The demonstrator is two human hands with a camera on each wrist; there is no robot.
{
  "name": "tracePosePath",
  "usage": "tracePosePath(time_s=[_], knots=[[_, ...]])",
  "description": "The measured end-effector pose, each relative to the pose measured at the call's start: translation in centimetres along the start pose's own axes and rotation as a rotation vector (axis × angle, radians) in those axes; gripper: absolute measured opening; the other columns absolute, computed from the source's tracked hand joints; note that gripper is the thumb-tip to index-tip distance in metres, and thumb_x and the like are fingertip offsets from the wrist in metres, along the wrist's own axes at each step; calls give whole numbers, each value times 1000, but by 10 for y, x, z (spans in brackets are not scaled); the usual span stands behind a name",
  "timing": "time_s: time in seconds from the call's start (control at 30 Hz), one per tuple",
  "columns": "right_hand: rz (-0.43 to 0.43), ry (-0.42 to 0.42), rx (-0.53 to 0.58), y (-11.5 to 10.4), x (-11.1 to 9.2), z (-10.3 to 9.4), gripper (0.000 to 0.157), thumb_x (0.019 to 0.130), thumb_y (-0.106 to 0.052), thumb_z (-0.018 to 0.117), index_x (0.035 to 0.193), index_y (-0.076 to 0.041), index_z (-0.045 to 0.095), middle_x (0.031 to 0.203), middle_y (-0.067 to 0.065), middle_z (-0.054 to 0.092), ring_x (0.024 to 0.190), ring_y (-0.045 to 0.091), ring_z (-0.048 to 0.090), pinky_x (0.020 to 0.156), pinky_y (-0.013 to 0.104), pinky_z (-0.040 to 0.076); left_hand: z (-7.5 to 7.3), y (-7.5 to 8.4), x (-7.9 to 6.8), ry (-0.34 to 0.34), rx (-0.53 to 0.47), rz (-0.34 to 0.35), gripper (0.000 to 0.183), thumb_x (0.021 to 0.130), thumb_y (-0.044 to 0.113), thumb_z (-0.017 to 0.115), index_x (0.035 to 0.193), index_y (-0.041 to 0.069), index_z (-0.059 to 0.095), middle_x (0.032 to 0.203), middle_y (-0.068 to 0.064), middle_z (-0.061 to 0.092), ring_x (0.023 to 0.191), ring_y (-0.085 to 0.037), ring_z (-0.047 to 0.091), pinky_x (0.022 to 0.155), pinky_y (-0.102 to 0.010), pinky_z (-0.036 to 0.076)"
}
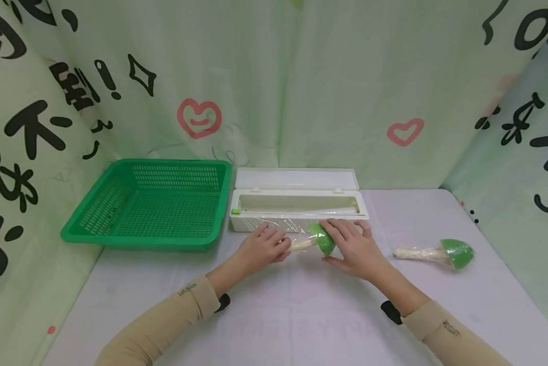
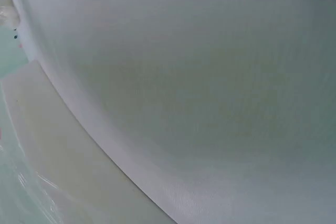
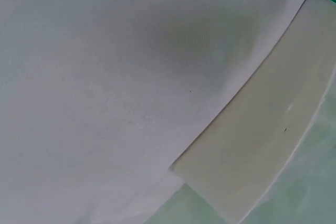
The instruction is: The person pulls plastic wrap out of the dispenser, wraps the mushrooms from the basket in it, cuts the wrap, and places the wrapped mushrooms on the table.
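In the head view a toy mushroom (image 1: 318, 240) with a green cap and pale stem lies on a sheet of clear film (image 1: 285, 225) drawn out of the white dispenser box (image 1: 296, 203). My left hand (image 1: 266, 245) curls round the stem. At the cap end, my right hand (image 1: 349, 243) cups the cap between thumb and fingers. Both wrist views show only the white table cover (image 2: 210, 77) and the cream side of the dispenser box (image 3: 257, 145); neither hand appears there.
A second green-capped mushroom (image 1: 440, 252) lies on the table to the right. At the back left stands a green mesh basket (image 1: 150, 203). The dispenser's lid (image 1: 296, 179) stands open. Printed green curtains close in the back and both sides.
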State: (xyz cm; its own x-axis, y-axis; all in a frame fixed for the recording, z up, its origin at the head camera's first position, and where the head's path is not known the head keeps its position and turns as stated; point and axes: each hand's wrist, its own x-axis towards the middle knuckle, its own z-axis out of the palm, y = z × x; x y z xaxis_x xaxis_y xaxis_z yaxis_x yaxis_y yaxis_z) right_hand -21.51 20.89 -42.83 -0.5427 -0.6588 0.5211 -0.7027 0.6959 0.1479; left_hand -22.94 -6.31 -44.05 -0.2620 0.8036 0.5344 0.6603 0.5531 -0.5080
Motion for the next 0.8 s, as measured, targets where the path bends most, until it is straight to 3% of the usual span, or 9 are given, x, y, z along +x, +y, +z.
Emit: tracePosePath(time_s=[0.1, 0.2, 0.37, 0.5, 0.63, 0.8], knots=[[-17, 21, -63, 0, 5, 1, 92, 53, -35, 85, 130, -7, 43, 116, 11, 52, 105, 28, 49, 83, 51, 28, 1, -3, 1, -3, -14, 1, 18, 90, 36, 48, 93, 19, 54, 89, 4, 54, 85, -14, 51, 85, -30, 40], [-14, 10, -90, 1, 8, 3, 91, 51, -34, 86, 127, -7, 44, 111, 11, 55, 102, 28, 51, 83, 50, 29, 0, -3, 4, -18, 18, -14, 19, 88, 37, 50, 91, 19, 55, 90, 3, 53, 86, -14, 52, 86, -30, 40], [16, -18, -83, 1, 11, 2, 89, 53, -37, 84, 125, -6, 42, 108, 12, 55, 101, 28, 50, 84, 50, 27, -6, 10, 19, -52, 148, -105, 25, 80, 39, 59, 93, 18, 59, 92, 3, 54, 86, -14, 52, 84, -31, 39], [29, -11, -71, 1, 13, 2, 84, 56, -38, 80, 124, -4, 43, 107, 13, 55, 100, 28, 50, 84, 51, 27, -3, 26, 34, -76, 194, -169, 31, 76, 37, 64, 98, 16, 58, 93, 2, 54, 85, -15, 50, 84, -32, 37], [37, -13, -64, 1, 13, 3, 76, 62, -41, 73, 121, -2, 44, 105, 13, 56, 97, 28, 51, 83, 51, 27, 9, 38, 41, -84, 227, -186, 27, 80, 38, 58, 96, 16, 55, 90, 3, 53, 83, -15, 48, 84, -34, 36], [37, -17, -51, 0, 14, 3, 70, 66, -44, 63, 119, -2, 44, 102, 14, 56, 95, 29, 51, 83, 52, 26, 20, 41, 45, -54, 243, -198, 25, 86, 40, 52, 94, 16, 52, 86, 4, 50, 80, -14, 48, 80, -34, 36]])
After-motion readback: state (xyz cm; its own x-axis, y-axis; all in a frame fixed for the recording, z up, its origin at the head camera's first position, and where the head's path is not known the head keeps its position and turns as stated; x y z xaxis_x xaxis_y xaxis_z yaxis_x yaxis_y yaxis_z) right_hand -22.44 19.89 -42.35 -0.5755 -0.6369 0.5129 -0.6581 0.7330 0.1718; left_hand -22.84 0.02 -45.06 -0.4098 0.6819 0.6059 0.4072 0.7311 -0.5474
